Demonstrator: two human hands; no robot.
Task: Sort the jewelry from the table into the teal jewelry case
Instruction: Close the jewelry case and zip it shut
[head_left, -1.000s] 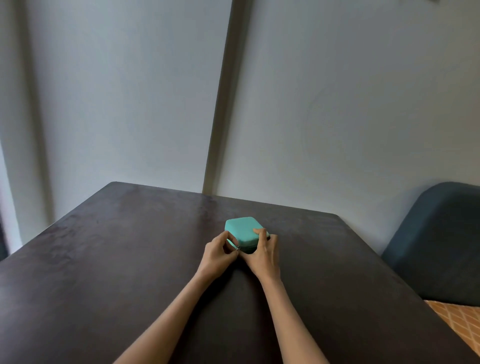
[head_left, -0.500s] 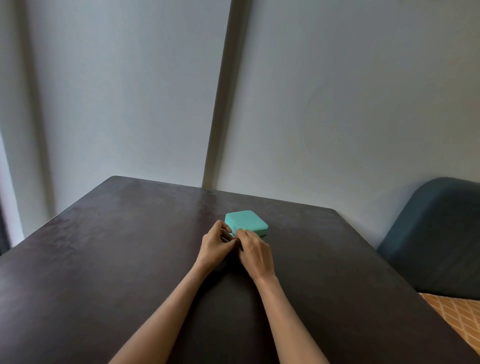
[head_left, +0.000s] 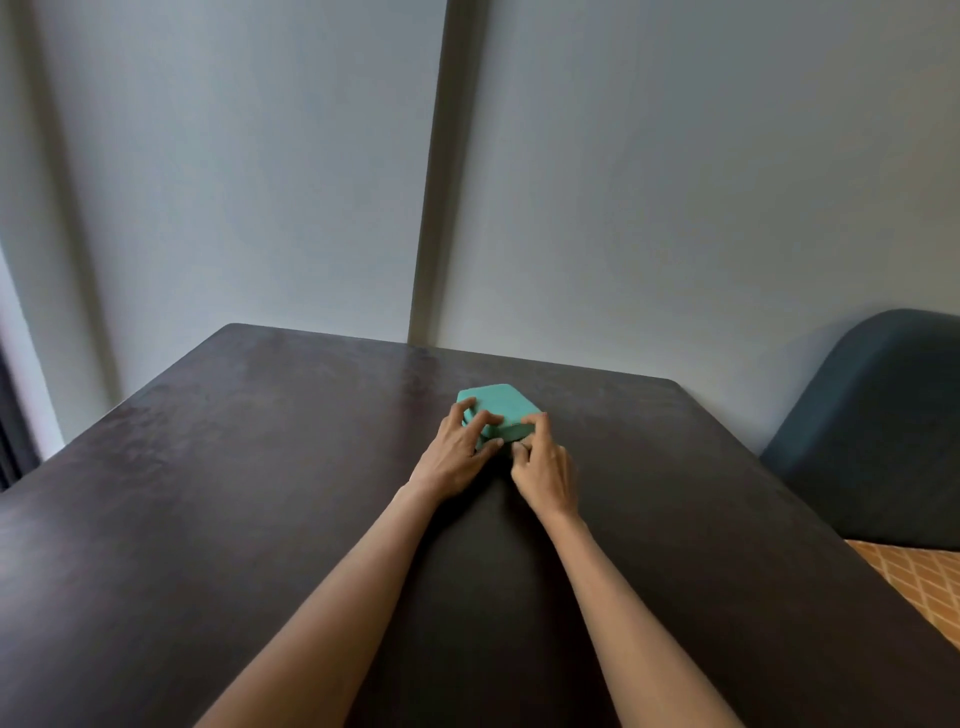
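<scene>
Resting mid-frame, the closed teal jewelry case (head_left: 501, 410) lies just beyond both grips: left hand (head_left: 457, 457) fingers curl over its left corner, right hand (head_left: 545, 467) pinches its near-right edge.

Case: teal case (head_left: 501, 408), lid down, on the dark worktop (head_left: 249, 499)
Left hand (head_left: 457, 457): fingers curled over the case's near-left corner
Right hand (head_left: 545, 470): pinching at its near edge — detail too small to tell
Right: blue chair (head_left: 878, 431)

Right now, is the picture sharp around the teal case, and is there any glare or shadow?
Head view: teal case and both hands reasonably sharp; faint sheen on the dark table beyond them; soft shadow between the forearms; wide-angle lens slants the wall lines.
</scene>
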